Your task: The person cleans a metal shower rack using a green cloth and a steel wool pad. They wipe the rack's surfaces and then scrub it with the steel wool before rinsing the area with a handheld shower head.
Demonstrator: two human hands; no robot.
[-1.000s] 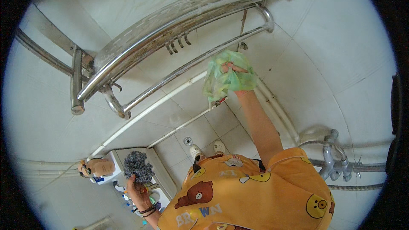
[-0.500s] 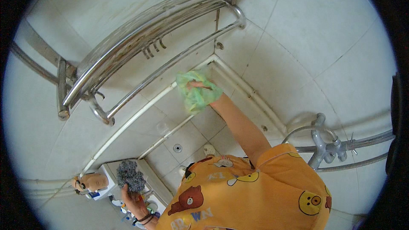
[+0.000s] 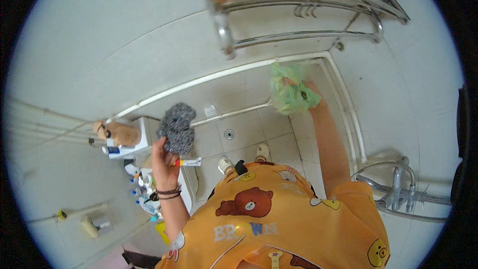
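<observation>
On the left, my left hand (image 3: 164,164) is closed round a shaggy grey cloth (image 3: 178,127), which stands up above the fingers. A white tube with a red and yellow end (image 3: 188,162) shows beside that hand; whether it is held or lies behind is hard to tell. My right hand (image 3: 309,88) is stretched out toward the far corner, gripping a crumpled, thin green plastic bag (image 3: 291,100). Part of the bag covers the fingers. The bag hangs in front of the low wall tiles and a white pipe (image 3: 224,73).
A metal towel rack (image 3: 308,35) juts from the wall above. At left, a white cabinet (image 3: 146,132) bears a peach-coloured pump bottle (image 3: 124,134), with several small bottles (image 3: 144,184) below. A shower tap (image 3: 397,189) with a hose is at right. A drain (image 3: 229,134) lies in the tiled floor.
The view has swung left, so rack and bag now appear further right. My left hand has come up with the grey cloth, and the white tube beside it shows more clearly. Both grips stay closed.
</observation>
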